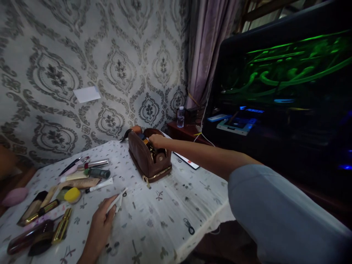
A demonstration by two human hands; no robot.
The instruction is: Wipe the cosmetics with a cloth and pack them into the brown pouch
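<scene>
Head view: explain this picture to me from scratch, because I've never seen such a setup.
There is no machine here, just a person's two bare hands. The single picture comes from a camera worn on the head, looking forward and down. The right hand reaches into an open brown bag; whether it grips anything is hidden. The left hand, low over the patterned white cloth, pinches something white, too blurred to name. On the left lie what look like cosmetics, among them a dark green bottle, a round yellow lid and a gold tube.
</scene>
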